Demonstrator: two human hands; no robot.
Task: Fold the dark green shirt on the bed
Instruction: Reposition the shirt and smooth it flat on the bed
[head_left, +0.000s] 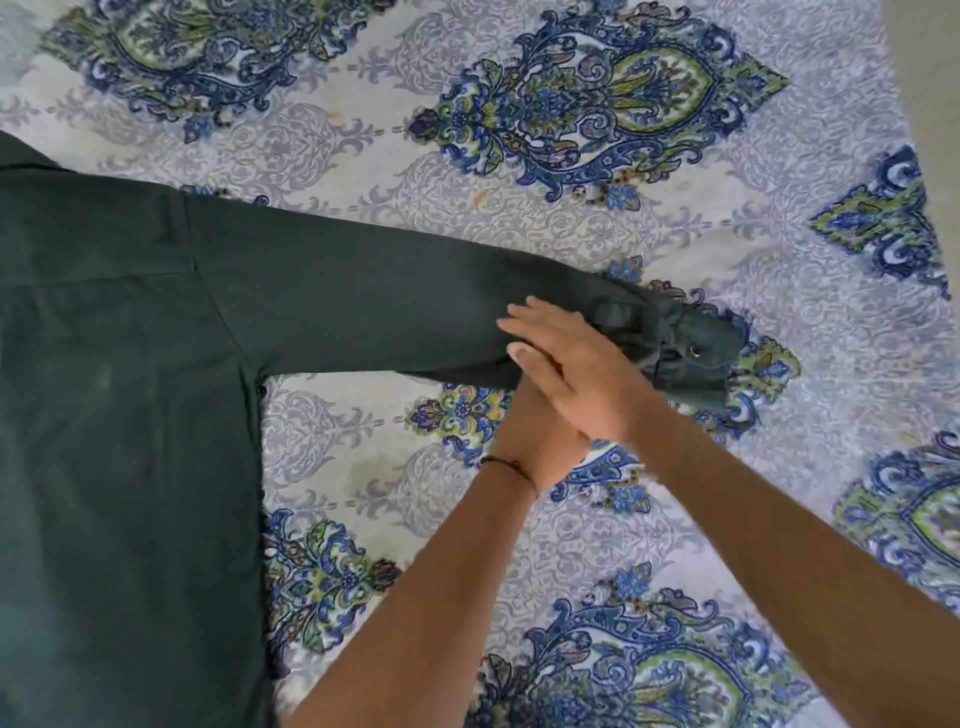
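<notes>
The dark green shirt (119, 364) lies flat on the bed, its body at the left. One long sleeve (363, 306) stretches to the right and ends in a crumpled cuff (691, 348) with a metal snap. My right hand (571, 364) rests flat on the sleeve just short of the cuff, fingers straight and pointing left. My left hand (540, 431), a dark thread round its wrist, reaches the sleeve's near edge from below. Its fingers lie under my right hand, so their hold is hidden.
The bed is covered by a white sheet (571, 218) with blue and green paisley medallions, bare cloth showing beyond and in front of the sleeve. The bed's right edge (914, 130) runs down the upper right corner.
</notes>
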